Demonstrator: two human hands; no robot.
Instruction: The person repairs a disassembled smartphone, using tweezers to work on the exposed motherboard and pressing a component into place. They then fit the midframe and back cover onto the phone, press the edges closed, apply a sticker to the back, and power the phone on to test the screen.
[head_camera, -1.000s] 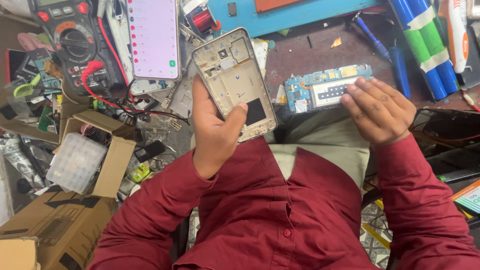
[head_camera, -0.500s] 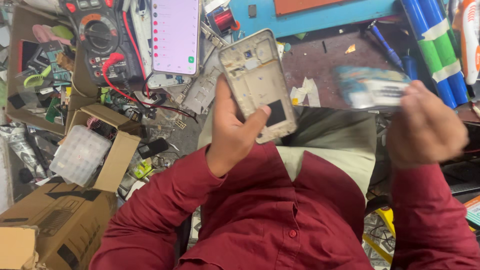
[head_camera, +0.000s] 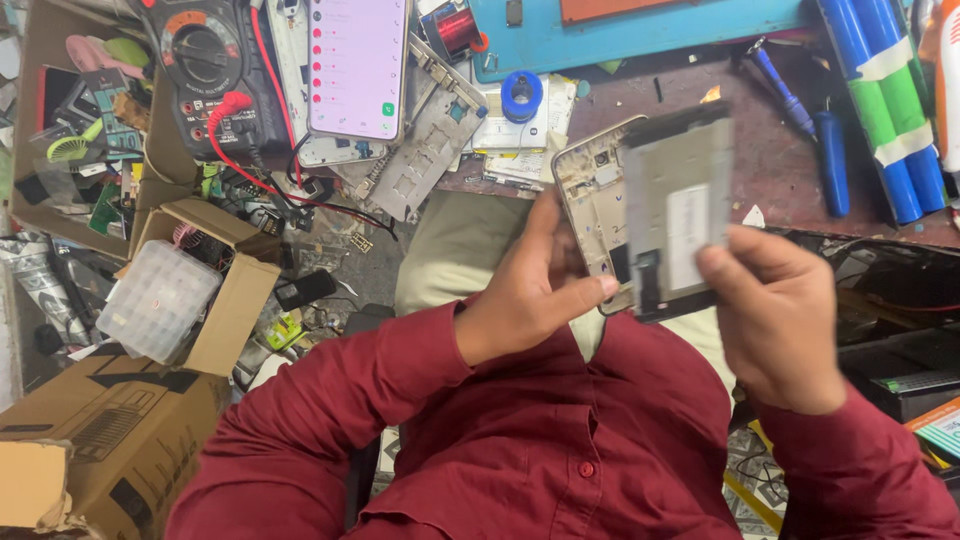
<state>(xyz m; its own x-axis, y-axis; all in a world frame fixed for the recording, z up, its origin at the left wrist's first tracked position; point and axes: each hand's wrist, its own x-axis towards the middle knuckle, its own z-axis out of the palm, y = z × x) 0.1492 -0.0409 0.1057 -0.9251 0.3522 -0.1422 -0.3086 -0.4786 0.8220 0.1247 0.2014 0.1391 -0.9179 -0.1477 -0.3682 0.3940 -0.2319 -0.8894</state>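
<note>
My left hand (head_camera: 525, 295) grips a gold-coloured phone frame (head_camera: 590, 200) by its lower edge, tilted up over my lap. My right hand (head_camera: 775, 315) holds a flat grey phone panel (head_camera: 680, 205) with a pale rectangle on it. The panel overlaps the right side of the frame, and its image is slightly blurred. Both arms are in dark red sleeves, and my red shirt fills the lower middle of the view.
A lit smartphone (head_camera: 357, 65) and a black multimeter (head_camera: 205, 60) with red leads lie on the cluttered bench. A bare metal phone chassis (head_camera: 430, 140) is beside them. Blue cylinders (head_camera: 880, 100) and blue-handled tools (head_camera: 830, 160) sit at right. Cardboard boxes (head_camera: 110, 430) stand at left.
My right hand left the circuit board on the bench, picked up the grey panel and brought it left against the frame. The left hand has shifted right with the frame.
</note>
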